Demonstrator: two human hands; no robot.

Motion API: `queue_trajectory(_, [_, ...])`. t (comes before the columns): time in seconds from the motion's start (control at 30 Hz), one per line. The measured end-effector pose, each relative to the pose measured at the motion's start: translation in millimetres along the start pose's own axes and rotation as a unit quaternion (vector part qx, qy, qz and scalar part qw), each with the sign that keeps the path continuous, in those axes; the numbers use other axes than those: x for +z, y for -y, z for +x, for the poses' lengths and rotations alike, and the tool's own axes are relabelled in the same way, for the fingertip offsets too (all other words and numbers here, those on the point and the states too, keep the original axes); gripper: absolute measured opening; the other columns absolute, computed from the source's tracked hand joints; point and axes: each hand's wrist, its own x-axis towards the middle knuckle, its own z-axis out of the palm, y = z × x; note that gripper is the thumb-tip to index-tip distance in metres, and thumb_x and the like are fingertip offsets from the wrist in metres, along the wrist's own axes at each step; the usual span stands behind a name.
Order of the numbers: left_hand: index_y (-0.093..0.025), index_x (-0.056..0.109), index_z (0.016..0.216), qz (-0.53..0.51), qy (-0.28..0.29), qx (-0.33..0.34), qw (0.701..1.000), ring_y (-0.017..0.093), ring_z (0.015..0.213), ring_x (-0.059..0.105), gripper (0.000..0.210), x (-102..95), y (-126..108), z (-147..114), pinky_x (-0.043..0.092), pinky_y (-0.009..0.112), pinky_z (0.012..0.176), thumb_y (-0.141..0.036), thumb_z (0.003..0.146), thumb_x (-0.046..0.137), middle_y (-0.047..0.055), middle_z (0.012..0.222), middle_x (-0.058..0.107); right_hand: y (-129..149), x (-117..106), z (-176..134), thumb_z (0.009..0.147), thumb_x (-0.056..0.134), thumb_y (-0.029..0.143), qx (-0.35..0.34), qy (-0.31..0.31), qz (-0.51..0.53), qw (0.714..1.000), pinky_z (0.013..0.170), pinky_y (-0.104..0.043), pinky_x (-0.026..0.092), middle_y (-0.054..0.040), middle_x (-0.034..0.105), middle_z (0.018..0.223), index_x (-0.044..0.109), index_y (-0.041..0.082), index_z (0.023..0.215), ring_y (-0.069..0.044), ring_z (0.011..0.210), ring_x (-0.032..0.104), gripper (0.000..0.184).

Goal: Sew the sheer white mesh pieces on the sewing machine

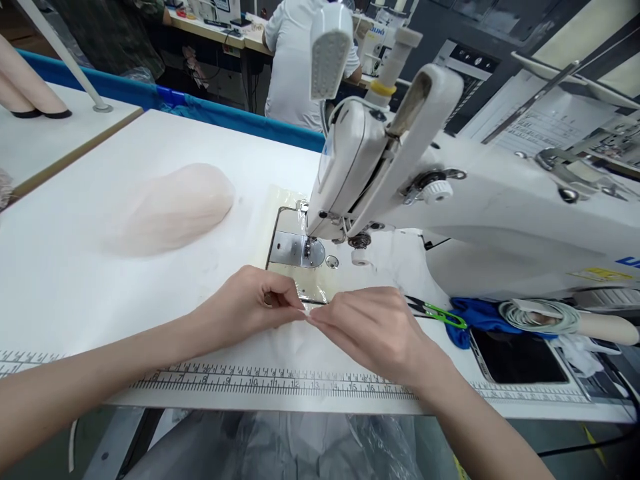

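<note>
My left hand (255,303) and my right hand (373,327) meet fingertip to fingertip in front of the sewing machine (360,180). Each is closed in a pinch. Whatever lies between the fingertips is tiny and pale, too small to make out. Just beyond the hands are the metal needle plate (290,250) and the presser foot (311,252). A pale pink, sheer piece of fabric (180,207) lies on the white table to the left, apart from both hands. Green-handled thread snips (440,313) rest right of my right hand.
A printed ruler (280,385) runs along the table's front edge. At the right are a phone (520,357), a blue cloth (470,317) and a coiled pale cord (540,315). Blue edging (240,123) borders the far side. A person in white (295,60) sits beyond.
</note>
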Motion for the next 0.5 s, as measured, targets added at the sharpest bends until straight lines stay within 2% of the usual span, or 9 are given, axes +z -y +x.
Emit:
queue_trajectory(0.07, [-0.023,0.071,0.077,-0.033,0.065,-0.044,0.996,0.009,0.055,0.058,0.012,-0.9,-0.7,1.2,0.042,0.020,0.048,-0.027,0.086,0.064,-0.005,0.064,0.067,-1.4,-7.2,2.6,0.094,0.057,0.019,0.096,0.068,0.111,0.987,0.048,-0.021,0.033,0.0056,0.058,0.060,0.063,0.017,0.080,-0.005,0.049,0.045,0.015])
queue_trajectory(0.1, [-0.024,0.071,0.079,-0.023,0.077,-0.049,0.996,0.010,0.057,0.058,0.014,-0.6,0.2,2.1,0.042,0.022,0.050,-0.030,0.087,0.063,-0.005,0.066,0.067,-3.2,-8.4,4.4,0.093,0.057,0.021,0.146,0.096,0.160,0.971,0.048,-0.019,0.034,0.0061,0.058,0.061,0.063,0.017,0.081,-0.005,0.049,0.046,0.014])
queue_trajectory(0.13, [-0.024,0.071,0.080,0.007,0.072,-0.041,0.997,0.011,0.061,0.059,0.015,0.2,2.2,3.4,0.043,0.024,0.055,-0.031,0.088,0.061,-0.005,0.068,0.067,-6.0,-7.6,6.2,0.093,0.058,0.022,0.192,0.117,0.196,0.954,0.048,-0.019,0.033,0.0068,0.057,0.060,0.063,0.018,0.080,-0.004,0.049,0.046,0.014])
queue_trajectory(0.2, [-0.025,0.070,0.081,0.121,0.026,0.001,0.992,0.014,0.070,0.060,0.015,3.1,8.8,6.9,0.044,0.031,0.070,-0.030,0.090,0.060,-0.005,0.074,0.068,-13.5,0.5,9.4,0.092,0.059,0.022,0.261,0.136,0.224,0.929,0.048,-0.019,0.032,0.0079,0.055,0.058,0.062,0.019,0.078,-0.005,0.048,0.044,0.014])
queue_trajectory(0.3, [-0.022,0.066,0.080,0.298,-0.051,0.054,0.952,0.017,0.080,0.060,0.010,7.9,20.6,12.7,0.037,0.040,0.085,-0.024,0.089,0.061,-0.004,0.081,0.068,-25.6,21.6,11.6,0.091,0.058,0.021,0.298,0.135,0.169,0.930,0.052,-0.021,0.032,0.0076,0.055,0.058,0.061,0.020,0.078,-0.006,0.050,0.044,0.013])
queue_trajectory(0.37, [-0.021,0.065,0.089,0.360,-0.083,0.072,0.927,0.019,0.084,0.060,0.004,9.5,25.9,14.6,0.037,0.041,0.085,-0.024,0.087,0.064,-0.001,0.088,0.068,-31.3,34.7,11.5,0.093,0.054,0.024,0.307,0.130,0.117,0.935,0.055,-0.023,0.033,0.0059,0.058,0.061,0.062,0.021,0.083,-0.008,0.052,0.047,0.014])
queue_trajectory(0.4, [-0.020,0.064,0.096,0.382,-0.095,0.088,0.915,0.020,0.087,0.060,0.010,9.9,27.1,14.6,0.037,0.041,0.084,-0.025,0.086,0.065,0.000,0.092,0.068,-33.3,39.8,11.3,0.095,0.052,0.026,0.308,0.128,0.098,0.938,0.056,-0.023,0.033,0.0048,0.060,0.063,0.063,0.021,0.085,-0.009,0.054,0.050,0.015])
queue_trajectory(0.5, [-0.021,0.065,0.103,0.461,-0.123,0.176,0.861,0.022,0.096,0.061,0.015,11.2,26.6,10.1,0.037,0.042,0.088,-0.019,0.088,0.063,0.001,0.102,0.070,-36.6,49.3,10.4,0.098,0.045,0.030,0.294,0.124,0.067,0.945,0.057,-0.024,0.034,0.0014,0.065,0.070,0.065,0.022,0.093,-0.012,0.061,0.056,0.022])
